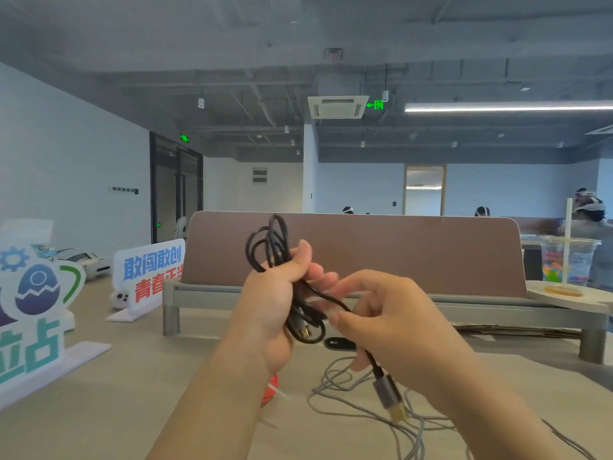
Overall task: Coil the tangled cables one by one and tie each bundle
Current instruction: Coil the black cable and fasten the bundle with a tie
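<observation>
My left hand (282,293) grips a coiled black cable (270,242), its loops sticking up above my fingers and hanging below my palm. My right hand (391,323) pinches the free end of that cable just right of the bundle. The strand runs under this hand down to a grey plug with a gold tip (389,395). A loose grey braided cable (361,406) lies tangled on the table below my hands. Part of a red coil with a white tie (273,388) shows behind my left forearm.
A brown desk divider on a grey frame (381,247) stands across the table. Printed signs (149,270) stand at the left. A plastic cup with a straw (565,260) stands on a round tray at the right. A small black item (338,343) lies on the table. People sit beyond the divider.
</observation>
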Demonstrator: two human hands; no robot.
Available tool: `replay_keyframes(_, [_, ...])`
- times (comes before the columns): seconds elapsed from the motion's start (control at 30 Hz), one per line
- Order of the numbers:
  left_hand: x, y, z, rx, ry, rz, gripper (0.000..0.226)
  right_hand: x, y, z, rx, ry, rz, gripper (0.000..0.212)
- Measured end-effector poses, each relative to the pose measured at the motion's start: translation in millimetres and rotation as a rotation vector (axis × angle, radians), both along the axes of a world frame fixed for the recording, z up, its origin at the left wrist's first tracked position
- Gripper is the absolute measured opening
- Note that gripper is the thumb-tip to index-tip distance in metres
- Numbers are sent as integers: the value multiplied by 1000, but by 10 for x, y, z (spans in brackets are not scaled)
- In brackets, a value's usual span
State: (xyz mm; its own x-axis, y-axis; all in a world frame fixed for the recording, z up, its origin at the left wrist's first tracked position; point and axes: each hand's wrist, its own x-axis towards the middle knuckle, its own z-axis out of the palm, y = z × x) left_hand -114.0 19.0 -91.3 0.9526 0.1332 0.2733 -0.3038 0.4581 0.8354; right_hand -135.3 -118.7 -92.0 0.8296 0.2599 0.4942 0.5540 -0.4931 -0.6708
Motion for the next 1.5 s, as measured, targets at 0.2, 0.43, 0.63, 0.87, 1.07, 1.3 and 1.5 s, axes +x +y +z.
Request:
replay_keyframes(0.2, [90,242,30,-159,60,27,26,-31,-100,12,-12,322,109,14])
replay_keyframes(0.43, [3,275,-69,517,77,-242,45,-42,-267,79,-91,-198,48,11])
replay_keyframes(0.63, [-33,219,-160,756,14,-645,53,47,-296,43,-36,-391,15,36])
replay_keyframes(0.87, [-65,178,-176,584,-18,-851,52,195,-284,-74,97,-415,0,41])
replay_keyframes(1.07, [-303,-559,-287,770,14,-806,36,-56,-410,-75,384,-522,-132,53])
replay_keyframes(1.3, [-221,-1446,-308,825,178,-984,36,-248,-1495,-458,151,-292,-223,46])
replay_keyframes(1.5, [-197,-2351,-717,1097,182,-845,9,-425,-2375,-1033,36,-185,-411,13])
